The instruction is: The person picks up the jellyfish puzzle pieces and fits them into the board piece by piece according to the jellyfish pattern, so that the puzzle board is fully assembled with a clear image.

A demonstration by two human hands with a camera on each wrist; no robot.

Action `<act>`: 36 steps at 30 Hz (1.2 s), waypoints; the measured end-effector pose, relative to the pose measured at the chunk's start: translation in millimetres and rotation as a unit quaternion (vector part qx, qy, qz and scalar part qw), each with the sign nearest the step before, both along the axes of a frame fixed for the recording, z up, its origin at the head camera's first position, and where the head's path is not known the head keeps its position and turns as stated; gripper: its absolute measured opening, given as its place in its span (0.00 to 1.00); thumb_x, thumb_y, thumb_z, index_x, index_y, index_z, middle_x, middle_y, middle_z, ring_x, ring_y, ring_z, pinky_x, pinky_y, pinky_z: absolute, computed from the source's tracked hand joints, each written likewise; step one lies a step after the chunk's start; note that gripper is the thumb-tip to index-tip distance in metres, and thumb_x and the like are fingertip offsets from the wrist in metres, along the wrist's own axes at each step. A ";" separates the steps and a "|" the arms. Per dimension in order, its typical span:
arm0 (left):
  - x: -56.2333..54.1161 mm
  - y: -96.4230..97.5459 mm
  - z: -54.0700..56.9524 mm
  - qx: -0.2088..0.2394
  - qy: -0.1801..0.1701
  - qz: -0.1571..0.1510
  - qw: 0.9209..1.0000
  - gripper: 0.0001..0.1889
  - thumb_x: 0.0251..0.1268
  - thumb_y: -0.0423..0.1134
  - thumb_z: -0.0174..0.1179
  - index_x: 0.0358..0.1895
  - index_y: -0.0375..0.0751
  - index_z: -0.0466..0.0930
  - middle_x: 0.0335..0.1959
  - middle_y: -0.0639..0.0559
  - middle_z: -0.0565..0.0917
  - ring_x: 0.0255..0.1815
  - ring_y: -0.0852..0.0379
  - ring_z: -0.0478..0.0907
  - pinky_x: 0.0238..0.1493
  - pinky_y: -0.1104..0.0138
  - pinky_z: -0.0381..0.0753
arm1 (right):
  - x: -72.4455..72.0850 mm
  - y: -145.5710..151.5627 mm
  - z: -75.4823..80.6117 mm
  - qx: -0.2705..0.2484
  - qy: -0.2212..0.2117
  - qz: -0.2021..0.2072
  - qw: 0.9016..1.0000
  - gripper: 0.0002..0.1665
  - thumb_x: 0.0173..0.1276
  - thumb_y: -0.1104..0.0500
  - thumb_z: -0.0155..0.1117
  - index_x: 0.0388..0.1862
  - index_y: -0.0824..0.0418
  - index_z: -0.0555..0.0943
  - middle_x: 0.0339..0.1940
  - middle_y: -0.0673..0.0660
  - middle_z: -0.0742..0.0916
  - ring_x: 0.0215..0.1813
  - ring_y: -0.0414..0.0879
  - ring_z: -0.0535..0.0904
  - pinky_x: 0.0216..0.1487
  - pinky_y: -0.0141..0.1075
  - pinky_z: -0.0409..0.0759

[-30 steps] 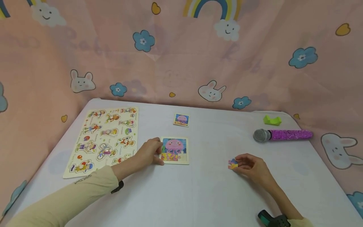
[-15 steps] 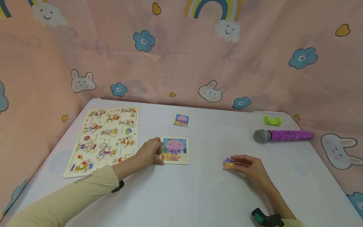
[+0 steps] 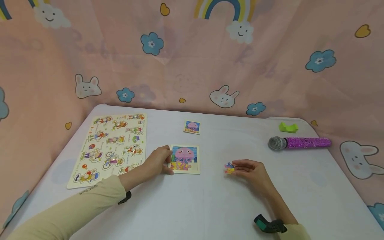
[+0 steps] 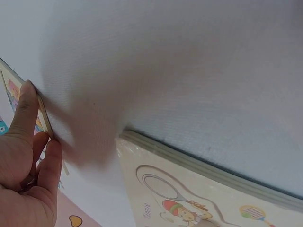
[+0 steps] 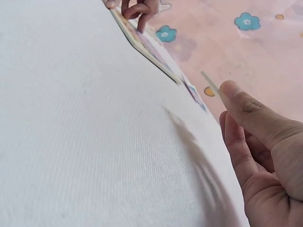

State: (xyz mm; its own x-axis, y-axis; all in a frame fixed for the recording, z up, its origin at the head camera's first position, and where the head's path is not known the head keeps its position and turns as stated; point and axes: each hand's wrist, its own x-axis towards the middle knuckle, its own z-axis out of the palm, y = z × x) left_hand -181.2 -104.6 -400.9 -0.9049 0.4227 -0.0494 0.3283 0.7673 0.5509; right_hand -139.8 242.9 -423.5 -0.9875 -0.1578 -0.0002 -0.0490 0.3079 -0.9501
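A square jigsaw puzzle board (image 3: 194, 169) with a pink jellyfish picture lies on the white table, its lower right corner bare. My left hand (image 3: 156, 162) holds it at the left edge; in the left wrist view the thumb and fingers (image 4: 24, 111) touch that edge. To the right, my right hand (image 3: 252, 173) pinches a small puzzle piece (image 3: 229, 168) coloured blue, pink and yellow between thumb and fingers. Seen edge-on in the right wrist view, the thin piece (image 5: 210, 82) is held above the table, apart from the board.
A large picture board (image 3: 111, 150) with several sports figures lies left, partly behind the left arm. Behind the jigsaw is a small jellyfish card (image 3: 192, 127). A purple glittery microphone (image 3: 300, 142) and a green curved block (image 3: 288, 127) lie at the back right.
My right hand has moved left with the puzzle piece, closer to the jigsaw board. The left hand and the board have stayed where they were.
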 end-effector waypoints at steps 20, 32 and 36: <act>1.5 0.3 -0.6 0.005 0.007 -0.009 1.000 0.20 0.36 0.34 0.79 0.23 0.37 0.72 0.26 0.51 0.69 0.29 0.56 0.65 0.32 0.66 0.65 | -20.4 -70.6 -11.0 -0.054 -0.005 0.019 0.998 0.22 0.54 0.69 0.72 0.49 0.71 0.81 0.47 0.64 0.85 0.43 0.42 0.82 0.47 0.31 0.79; 0.8 -0.7 2.0 0.006 0.007 -0.013 1.000 0.19 0.37 0.34 0.79 0.23 0.37 0.72 0.27 0.50 0.69 0.29 0.56 0.65 0.32 0.67 0.65 | -20.7 -108.2 -20.7 -0.026 0.037 0.007 0.999 0.20 0.51 0.69 0.74 0.45 0.68 0.84 0.43 0.61 0.87 0.40 0.46 0.82 0.42 0.29 0.80; 0.6 -2.0 0.7 0.003 0.015 -0.018 1.000 0.20 0.36 0.34 0.79 0.23 0.37 0.72 0.26 0.50 0.69 0.28 0.57 0.65 0.31 0.67 0.65 | -20.2 -114.4 -19.6 -0.015 0.052 0.010 0.998 0.20 0.50 0.71 0.75 0.44 0.69 0.84 0.41 0.62 0.87 0.39 0.48 0.82 0.40 0.29 0.80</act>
